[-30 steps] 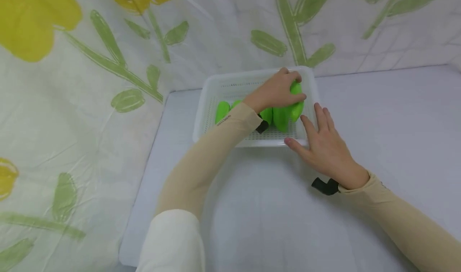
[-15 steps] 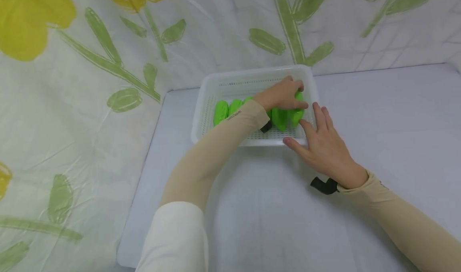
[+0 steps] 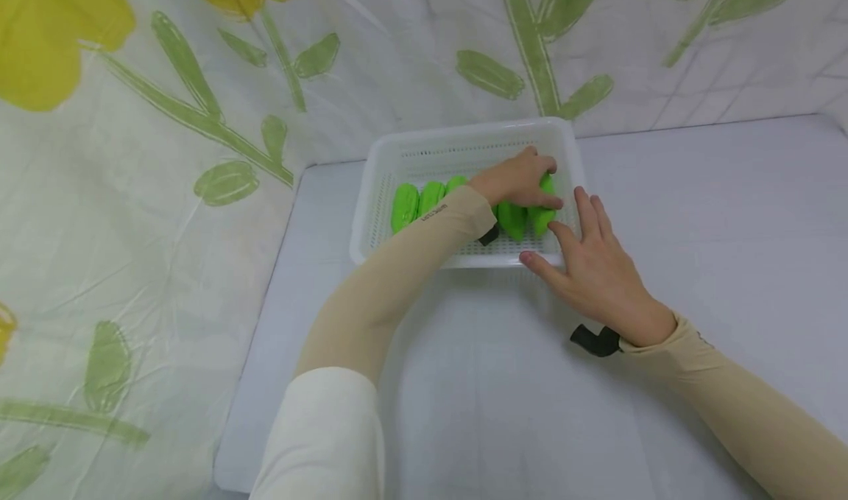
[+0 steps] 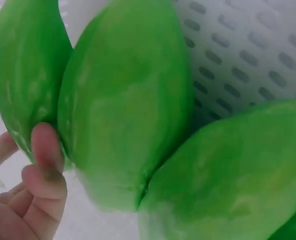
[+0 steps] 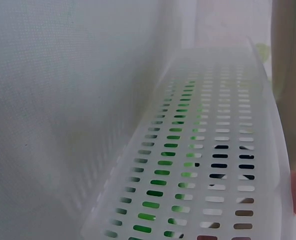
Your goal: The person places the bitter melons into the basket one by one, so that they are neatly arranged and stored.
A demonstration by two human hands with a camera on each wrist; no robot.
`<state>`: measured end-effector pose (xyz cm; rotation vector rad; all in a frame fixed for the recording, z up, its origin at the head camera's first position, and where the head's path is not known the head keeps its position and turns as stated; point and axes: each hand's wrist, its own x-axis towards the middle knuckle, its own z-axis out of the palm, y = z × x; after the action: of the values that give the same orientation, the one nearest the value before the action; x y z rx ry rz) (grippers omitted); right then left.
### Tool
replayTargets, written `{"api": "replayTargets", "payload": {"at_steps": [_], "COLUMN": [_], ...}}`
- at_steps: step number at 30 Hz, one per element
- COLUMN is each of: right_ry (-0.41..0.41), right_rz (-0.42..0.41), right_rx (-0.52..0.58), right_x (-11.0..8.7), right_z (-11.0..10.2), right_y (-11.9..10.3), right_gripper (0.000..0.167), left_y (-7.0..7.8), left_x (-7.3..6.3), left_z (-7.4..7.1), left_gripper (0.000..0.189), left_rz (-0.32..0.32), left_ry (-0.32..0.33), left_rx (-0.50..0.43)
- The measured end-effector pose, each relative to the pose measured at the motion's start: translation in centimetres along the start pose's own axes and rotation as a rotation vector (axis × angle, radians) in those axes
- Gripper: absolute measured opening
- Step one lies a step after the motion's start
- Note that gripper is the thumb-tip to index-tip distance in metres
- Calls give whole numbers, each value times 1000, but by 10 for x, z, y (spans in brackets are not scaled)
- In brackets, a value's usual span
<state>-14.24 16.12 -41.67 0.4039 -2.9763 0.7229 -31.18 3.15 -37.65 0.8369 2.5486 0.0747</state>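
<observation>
A white perforated plastic basket holds a row of glossy, elongated green fruits. Inside its right end, my left hand holds the rightmost green fruit between thumb and fingers. In the left wrist view, the fingers touch the lower end of that green fruit, which stands beside another. My right hand is spread at the basket's front right corner, its thumb by the front rim and its fingers along the right side. The left forearm hides the middle fruits in part.
The basket stands on a pale cloth-covered table, close to a hanging curtain printed with flowers. A black strap piece sits at the right wrist. Through the basket wall, green shows in the right wrist view.
My left hand has lowered the green fruit towards the front of the basket's right end, beside the others. The right hand has stayed at the corner.
</observation>
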Motion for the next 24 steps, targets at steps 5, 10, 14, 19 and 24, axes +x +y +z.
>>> {"api": "replayTargets", "payload": {"at_steps": [5,10,14,19,24], "right_ry": [-4,8,12,31,44], "right_rz": [-5,-10,-6,-16,-29], "right_rx": [-6,-8,-1,9,13], "right_x": [0,0,0,0,1], "right_z": [1,1,2,2,2], "right_y": [1,1,0,0,0], "right_gripper": [75,74,75,73,70], "left_y": [0,-1,-3,-4,-1], "left_x": [3,4,4,2,0], "left_z": [3,5,3,-1,-2], "left_gripper": [81,90,87,71,66], "left_rz": [-15,-13,5,37,19], "left_ry": [10,19,11,-3,-12], "left_rx": [15,7,-13,-24,-33]}}
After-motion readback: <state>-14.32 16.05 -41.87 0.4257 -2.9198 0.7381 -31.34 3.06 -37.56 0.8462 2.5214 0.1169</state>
